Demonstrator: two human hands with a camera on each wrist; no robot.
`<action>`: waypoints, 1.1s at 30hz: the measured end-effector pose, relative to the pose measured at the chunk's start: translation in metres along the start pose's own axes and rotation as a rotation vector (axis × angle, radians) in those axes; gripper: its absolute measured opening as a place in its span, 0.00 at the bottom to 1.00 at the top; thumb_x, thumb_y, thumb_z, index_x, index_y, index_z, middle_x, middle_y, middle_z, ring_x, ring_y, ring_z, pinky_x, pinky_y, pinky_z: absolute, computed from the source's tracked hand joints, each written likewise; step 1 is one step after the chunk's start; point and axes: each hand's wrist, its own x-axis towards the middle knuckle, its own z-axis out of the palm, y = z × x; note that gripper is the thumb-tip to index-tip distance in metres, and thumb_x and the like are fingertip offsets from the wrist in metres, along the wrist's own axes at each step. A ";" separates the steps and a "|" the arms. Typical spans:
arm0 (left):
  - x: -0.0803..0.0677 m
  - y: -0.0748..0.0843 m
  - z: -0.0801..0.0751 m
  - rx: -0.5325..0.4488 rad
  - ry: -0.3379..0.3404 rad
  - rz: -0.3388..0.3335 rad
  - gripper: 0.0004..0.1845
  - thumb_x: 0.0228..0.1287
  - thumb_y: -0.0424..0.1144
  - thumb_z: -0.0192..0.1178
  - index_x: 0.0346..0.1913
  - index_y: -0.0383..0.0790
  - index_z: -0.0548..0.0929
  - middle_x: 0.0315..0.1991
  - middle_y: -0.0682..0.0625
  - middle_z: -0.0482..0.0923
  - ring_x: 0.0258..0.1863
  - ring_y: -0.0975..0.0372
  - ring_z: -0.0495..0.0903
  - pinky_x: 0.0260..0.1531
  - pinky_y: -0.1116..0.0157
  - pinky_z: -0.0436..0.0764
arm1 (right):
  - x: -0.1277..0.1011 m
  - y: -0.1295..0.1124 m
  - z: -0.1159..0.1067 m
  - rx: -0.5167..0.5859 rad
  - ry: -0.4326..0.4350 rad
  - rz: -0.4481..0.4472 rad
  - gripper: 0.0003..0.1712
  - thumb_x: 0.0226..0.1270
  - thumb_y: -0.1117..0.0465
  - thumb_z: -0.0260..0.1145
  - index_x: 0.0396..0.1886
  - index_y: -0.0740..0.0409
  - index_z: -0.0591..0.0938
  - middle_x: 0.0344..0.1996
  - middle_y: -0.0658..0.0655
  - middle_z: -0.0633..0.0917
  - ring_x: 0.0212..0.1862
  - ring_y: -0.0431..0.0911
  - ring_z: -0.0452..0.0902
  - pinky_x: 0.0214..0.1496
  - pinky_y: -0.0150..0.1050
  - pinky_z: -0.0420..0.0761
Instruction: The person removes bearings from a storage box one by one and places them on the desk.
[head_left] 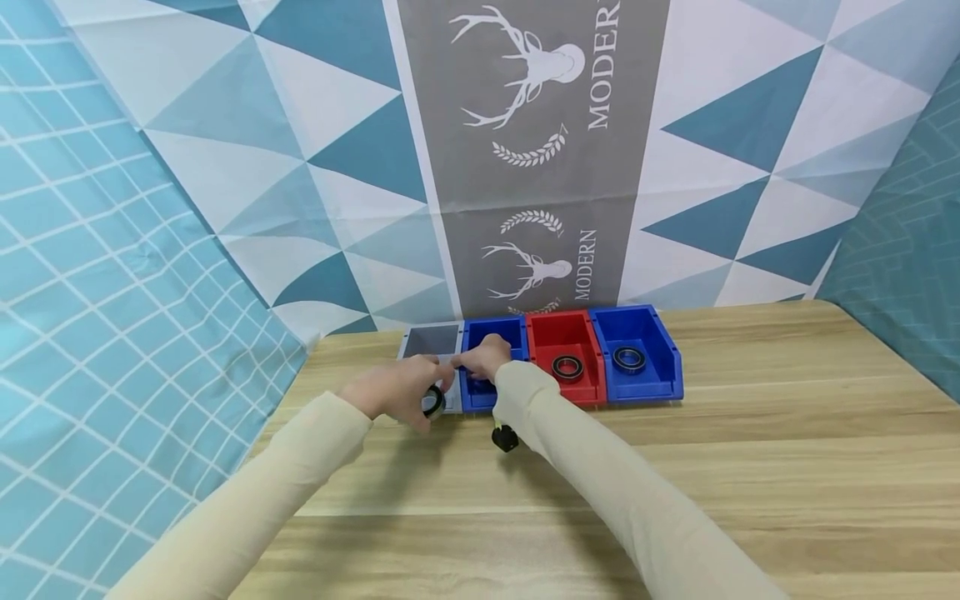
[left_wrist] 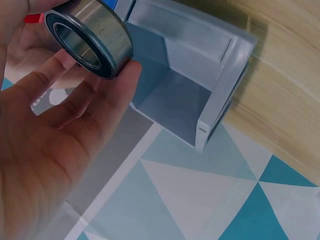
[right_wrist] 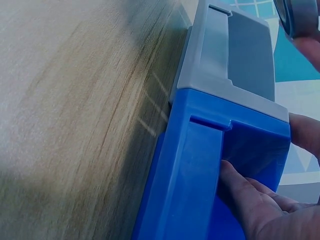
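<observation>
Two cream sleeves reach from the near edge of the bench (head_left: 750, 433) toward a row of four bins along its far edge. Left hand (head_left: 397, 390) hovers just in front of the grey bin (head_left: 431, 342), at the left end of the row, and pinches a steel bearing (left_wrist: 90, 37) between thumb and fingertips; in the left wrist view the ring stands tilted at the fingertips, above and just beside the grey bin's open mouth, not inside it. Right hand (head_left: 486, 357) rests on the neighbouring blue bin (head_left: 491, 333), its fingers (right_wrist: 250, 197) curled over the bin's front lip and reaching into the cavity, gripping the wall. A small black device (head_left: 505, 437) hangs under the right wrist.

Further right along the far edge, touching side by side, stand a red bin (head_left: 564, 329) holding a second bearing (head_left: 567, 367) flat on its floor, and another blue bin (head_left: 660, 350) with a third bearing (head_left: 628, 358) lying in it. Behind the row hangs a patterned cloth backdrop (head_left: 525, 150) with triangles and a printed deer head.
</observation>
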 end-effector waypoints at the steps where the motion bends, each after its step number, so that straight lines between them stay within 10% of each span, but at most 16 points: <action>1: -0.001 0.000 0.001 0.004 0.003 0.007 0.27 0.40 0.40 0.76 0.46 0.41 0.77 0.41 0.47 0.78 0.32 0.61 0.73 0.32 0.66 0.76 | 0.000 0.000 0.000 0.001 -0.001 -0.001 0.33 0.55 0.53 0.74 0.54 0.67 0.74 0.40 0.62 0.83 0.39 0.50 0.87 0.48 0.41 0.84; 33: -0.017 0.001 0.039 -0.063 -0.076 0.079 0.22 0.38 0.38 0.77 0.39 0.40 0.79 0.36 0.53 0.79 0.30 0.67 0.70 0.31 0.71 0.74 | 0.000 0.002 -0.001 0.015 -0.013 -0.002 0.39 0.51 0.51 0.76 0.58 0.66 0.72 0.51 0.62 0.82 0.44 0.49 0.86 0.51 0.41 0.83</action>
